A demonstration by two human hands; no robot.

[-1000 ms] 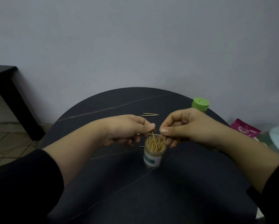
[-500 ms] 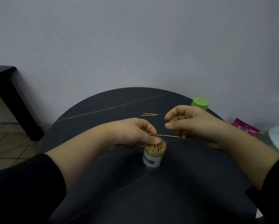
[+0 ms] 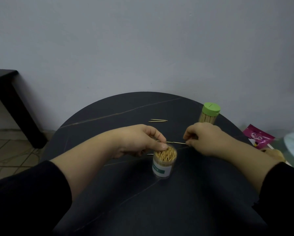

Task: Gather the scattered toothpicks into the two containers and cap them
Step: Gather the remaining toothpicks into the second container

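A loose toothpick [image 3: 176, 142] lies on the table [image 3: 125, 193] just beyond the open jar [image 3: 161, 169], its long axis left to right. The right hand [image 3: 209, 142], the nearer, pinches its right end. The left hand [image 3: 139, 142] curls over the jar's rim, thumb on the packed tips.

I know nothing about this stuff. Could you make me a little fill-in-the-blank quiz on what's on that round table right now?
1. The far container wears a ___ cap.
2. The thumb of the ___ hand rests on the packed toothpicks in the uncapped container.
3. The right hand pinches the end of a single toothpick lying on the ___.
4. Beyond both hands, ___ loose toothpicks lie side by side.

Missing words: green; left; table; two.
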